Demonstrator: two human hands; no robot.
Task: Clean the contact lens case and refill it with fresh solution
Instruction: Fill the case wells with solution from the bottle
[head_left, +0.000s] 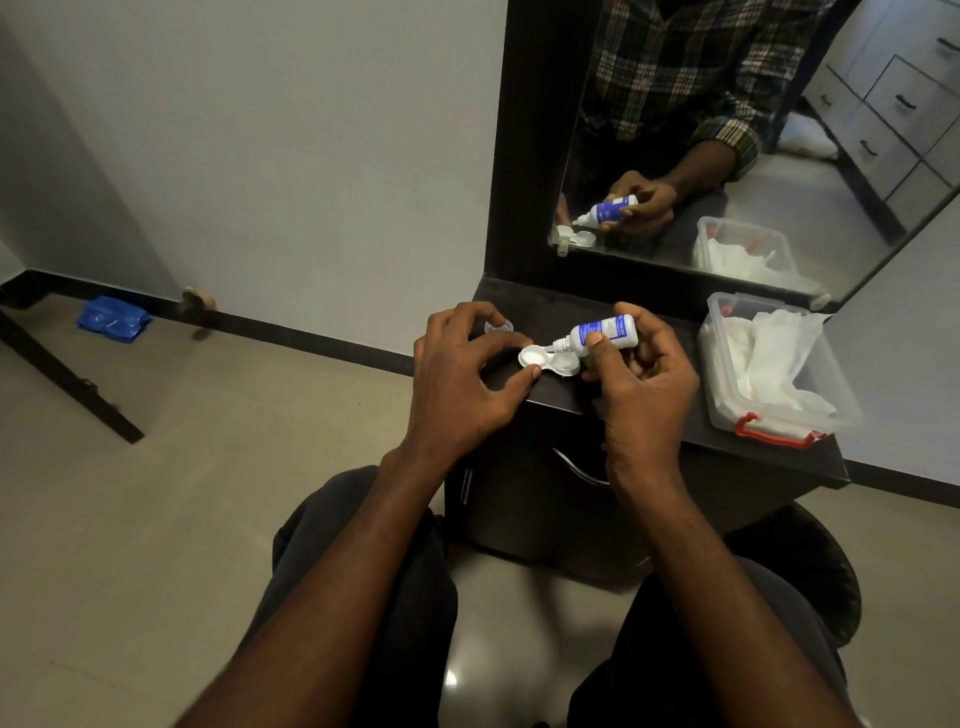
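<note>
Dark dresser top (587, 312) under a mirror (727, 130), beige tile floor below. Lens case (549, 360) sits open near the front edge, left hand (462, 374) pinching its left cup. Right hand (641, 371) grips the bottle (602, 332), tilted with its tip over the right cup. Loose cap (500, 327) behind, tissue box (774, 364) off to the right.

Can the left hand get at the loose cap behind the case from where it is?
Probably yes. The left hand pinches the lens case, and the cap lies just beyond its fingers on the dark counter, nothing between; it must release the case first.
</note>
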